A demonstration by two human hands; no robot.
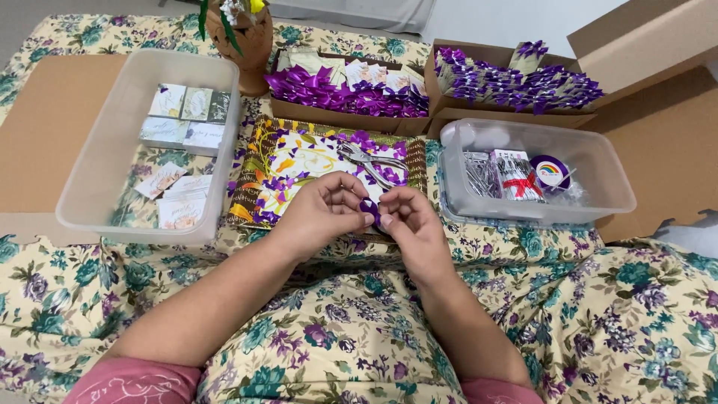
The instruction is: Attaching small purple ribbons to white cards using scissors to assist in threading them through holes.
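My left hand (pixel 323 212) and my right hand (pixel 410 224) meet in the middle of the view, fingertips pinched together on a small piece of purple ribbon (pixel 369 209). Most of the ribbon is hidden between the fingers. Just beyond the hands lies a colourful tray (pixel 250 191) strewn with purple ribbon bits, and metal punch pliers (pixel 368 162) rest on it.
A clear tub (pixel 90 196) with small cards stands at the left. Another clear tub (pixel 606 196) at the right holds pins and a ribbon spool. Two cardboard boxes (pixel 340 118) (pixel 490 116) of purple bows sit at the back, beside a brown pot (pixel 243 45). Floral cloth covers everything.
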